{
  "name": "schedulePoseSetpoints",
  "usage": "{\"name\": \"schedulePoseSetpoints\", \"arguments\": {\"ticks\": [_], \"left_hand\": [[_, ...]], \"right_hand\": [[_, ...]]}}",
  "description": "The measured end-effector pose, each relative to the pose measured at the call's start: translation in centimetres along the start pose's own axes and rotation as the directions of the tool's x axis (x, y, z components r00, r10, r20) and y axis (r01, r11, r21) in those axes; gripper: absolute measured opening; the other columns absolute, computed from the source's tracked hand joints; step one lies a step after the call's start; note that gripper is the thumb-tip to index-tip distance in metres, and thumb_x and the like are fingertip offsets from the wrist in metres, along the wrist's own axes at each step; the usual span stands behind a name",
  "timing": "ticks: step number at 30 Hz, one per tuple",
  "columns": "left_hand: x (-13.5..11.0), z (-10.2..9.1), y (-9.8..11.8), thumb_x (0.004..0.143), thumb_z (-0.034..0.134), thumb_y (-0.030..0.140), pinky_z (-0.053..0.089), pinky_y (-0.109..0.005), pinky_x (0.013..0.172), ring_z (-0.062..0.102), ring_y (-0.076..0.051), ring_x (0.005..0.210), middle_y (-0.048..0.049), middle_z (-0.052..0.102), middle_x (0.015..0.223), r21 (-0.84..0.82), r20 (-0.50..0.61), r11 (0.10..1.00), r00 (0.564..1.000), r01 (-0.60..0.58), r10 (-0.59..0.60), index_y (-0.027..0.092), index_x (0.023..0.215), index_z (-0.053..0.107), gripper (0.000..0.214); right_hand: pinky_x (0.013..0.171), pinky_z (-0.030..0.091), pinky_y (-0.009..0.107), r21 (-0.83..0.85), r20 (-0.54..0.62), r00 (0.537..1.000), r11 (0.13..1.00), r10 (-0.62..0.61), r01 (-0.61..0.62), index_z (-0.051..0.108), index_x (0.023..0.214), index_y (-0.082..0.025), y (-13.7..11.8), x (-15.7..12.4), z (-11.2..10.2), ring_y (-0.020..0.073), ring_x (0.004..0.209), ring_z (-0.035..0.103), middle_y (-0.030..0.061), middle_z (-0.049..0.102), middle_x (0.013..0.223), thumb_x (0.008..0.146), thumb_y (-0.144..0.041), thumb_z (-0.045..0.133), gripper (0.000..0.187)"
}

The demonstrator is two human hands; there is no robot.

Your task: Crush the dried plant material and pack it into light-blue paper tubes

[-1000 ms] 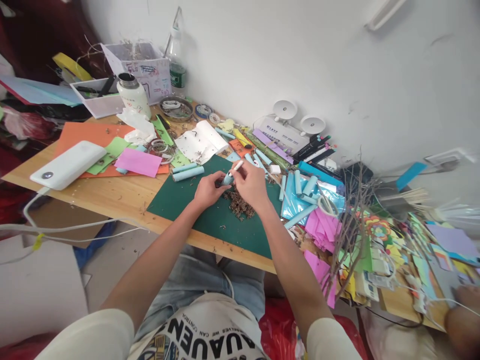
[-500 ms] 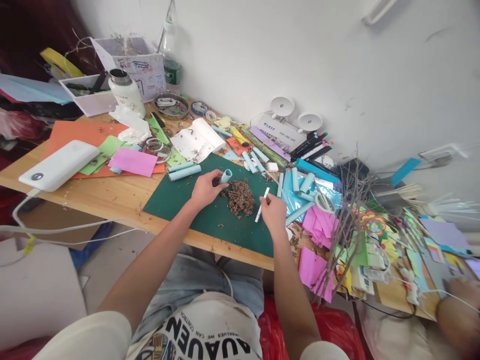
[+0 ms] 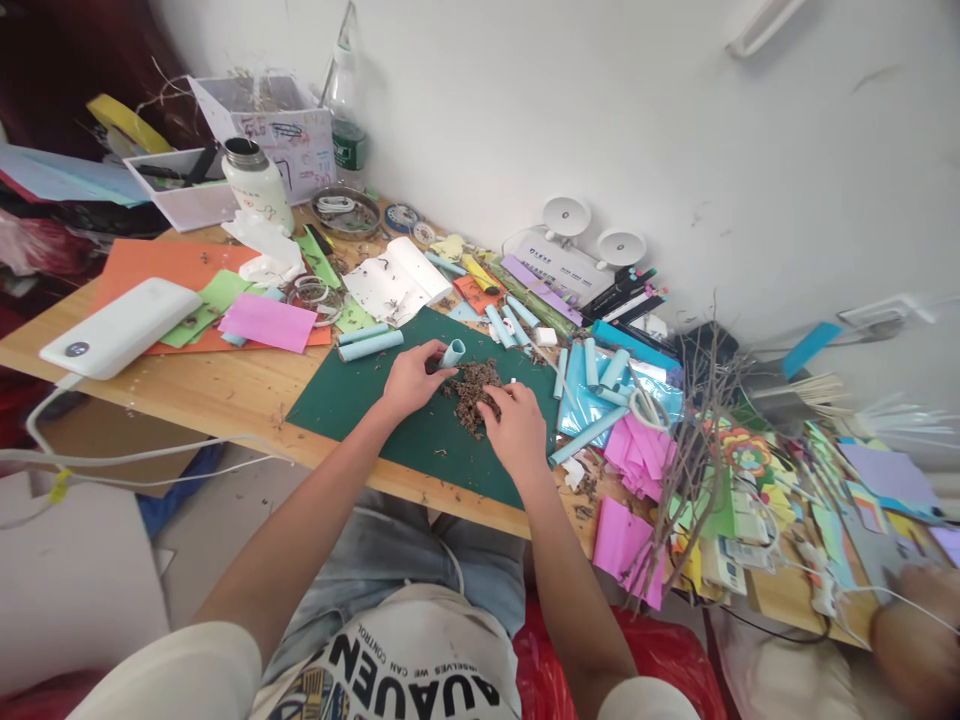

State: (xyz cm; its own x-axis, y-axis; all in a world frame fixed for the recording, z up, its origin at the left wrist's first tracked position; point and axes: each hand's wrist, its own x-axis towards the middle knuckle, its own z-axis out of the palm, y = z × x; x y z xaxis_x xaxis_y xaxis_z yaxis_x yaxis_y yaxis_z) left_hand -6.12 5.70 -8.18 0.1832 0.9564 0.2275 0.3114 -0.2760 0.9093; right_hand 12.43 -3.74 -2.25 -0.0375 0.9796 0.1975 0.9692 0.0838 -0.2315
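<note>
My left hand (image 3: pixel 411 380) is closed around a light blue paper tube (image 3: pixel 452 353), which stands tilted with its open end up, over the green cutting mat (image 3: pixel 420 447). Just right of it lies a heap of dry brown crumbs (image 3: pixel 471 385). At the heap's right side my right hand (image 3: pixel 516 425) has its thumb and forefinger pinched on some of the crumbs. A small white tip (image 3: pixel 513 381) shows behind its fingers; whether that hand still holds the white stick is hidden.
More blue tubes (image 3: pixel 370 346) lie left of the heap and on the right. A white power bank (image 3: pixel 120 328), an uncapped white bottle (image 3: pixel 257 187), pink paper (image 3: pixel 628 540) and a bundle of twigs (image 3: pixel 697 440) crowd the table. Another person's blurred hand (image 3: pixel 919 625) is at far right.
My right hand has moved left from the mat's right side to the crumb heap. The white stick it held is now mostly out of sight. My left hand and the tube stay put.
</note>
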Motion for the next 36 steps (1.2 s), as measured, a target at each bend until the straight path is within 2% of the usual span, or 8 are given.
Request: {"name": "schedulePoseSetpoints", "arguments": {"ticks": [4,9,12,17,22,28,33,36], "left_hand": [[0.0,0.0,0.1,0.08,0.073,0.032,0.053,-0.029,0.073,0.067,-0.019,0.081,-0.0005,0.073,0.089,-0.008,0.003,1.0,1.0,-0.004,0.004,0.023,0.097,0.069,0.021],[-0.1,-0.1,0.3,0.08,0.073,0.033,0.054,-0.031,0.075,0.068,-0.02,0.084,-0.0009,0.074,0.091,-0.004,0.005,1.0,1.0,-0.001,0.001,0.023,0.099,0.069,0.022],[-0.1,-0.1,0.3,0.08,0.073,0.033,0.054,-0.031,0.075,0.068,-0.02,0.084,-0.0007,0.074,0.091,-0.007,0.005,1.0,1.0,0.005,-0.005,0.024,0.098,0.069,0.021],[-0.1,-0.2,0.3,0.08,0.073,0.033,0.054,-0.031,0.075,0.068,-0.02,0.084,-0.0005,0.074,0.091,0.0,0.013,1.0,1.0,0.003,-0.003,0.024,0.1,0.069,0.022],[-0.1,-0.2,0.3,0.08,0.073,0.033,0.054,-0.031,0.076,0.068,-0.02,0.084,-0.0007,0.074,0.091,-0.009,0.012,1.0,1.0,0.001,-0.001,0.023,0.099,0.069,0.021],[-0.1,-0.1,0.2,0.079,0.073,0.031,0.054,-0.031,0.075,0.068,-0.019,0.083,-0.0007,0.074,0.091,-0.012,0.007,1.0,1.0,0.011,-0.01,0.023,0.099,0.07,0.022],[-0.1,-0.1,0.3,0.079,0.073,0.033,0.055,-0.032,0.076,0.068,-0.02,0.083,-0.0014,0.074,0.091,-0.004,0.011,1.0,1.0,0.02,-0.02,0.023,0.1,0.069,0.023],[-0.1,-0.2,0.4,0.08,0.073,0.034,0.055,-0.032,0.077,0.068,-0.02,0.084,-0.0016,0.074,0.092,-0.001,0.013,1.0,1.0,0.014,-0.014,0.023,0.099,0.069,0.023]], "right_hand": [[0.073,0.051,0.035,-0.026,-0.026,1.0,1.0,0.017,-0.018,0.075,0.095,-0.021,-0.2,0.1,0.6,0.0265,0.097,0.059,0.0101,0.067,0.096,0.096,-0.022,0.052,0.022],[0.087,0.053,0.038,0.188,-0.228,0.973,0.982,0.018,0.026,0.074,0.088,-0.021,0.5,0.2,0.3,0.0242,0.099,0.064,0.0091,0.072,0.099,0.096,-0.024,0.052,0.023],[0.086,0.056,0.038,0.34,-0.273,0.959,0.94,0.083,0.016,0.073,0.082,-0.02,0.7,0.4,0.2,0.0234,0.095,0.069,0.0096,0.076,0.097,0.091,-0.026,0.056,0.021],[0.068,0.056,0.032,0.504,-0.212,0.936,0.852,0.282,-0.143,0.07,0.08,-0.019,0.7,0.7,0.6,0.0176,0.066,0.066,0.0062,0.076,0.084,0.082,-0.028,0.06,0.014],[0.072,0.055,0.031,0.59,-0.168,0.937,0.792,0.308,-0.154,0.074,0.1,-0.017,1.1,1.1,1.2,0.0178,0.073,0.068,0.0064,0.075,0.088,0.083,-0.029,0.059,0.026],[0.073,0.053,0.031,0.582,-0.196,0.937,0.803,0.288,-0.125,0.076,0.084,-0.019,0.8,1.2,0.7,0.0188,0.077,0.067,0.0059,0.074,0.086,0.084,-0.034,0.063,0.019],[0.067,0.054,0.03,0.682,-0.144,0.9,0.7,0.412,-0.211,0.069,0.095,-0.019,1.0,1.5,0.6,0.0171,0.066,0.065,0.0027,0.072,0.077,0.081,-0.042,0.067,0.027],[0.067,0.055,0.03,0.726,-0.127,0.883,0.649,0.451,-0.227,0.067,0.091,-0.019,0.9,1.6,0.4,0.0173,0.066,0.067,0.003,0.073,0.075,0.08,-0.043,0.069,0.027]]}}
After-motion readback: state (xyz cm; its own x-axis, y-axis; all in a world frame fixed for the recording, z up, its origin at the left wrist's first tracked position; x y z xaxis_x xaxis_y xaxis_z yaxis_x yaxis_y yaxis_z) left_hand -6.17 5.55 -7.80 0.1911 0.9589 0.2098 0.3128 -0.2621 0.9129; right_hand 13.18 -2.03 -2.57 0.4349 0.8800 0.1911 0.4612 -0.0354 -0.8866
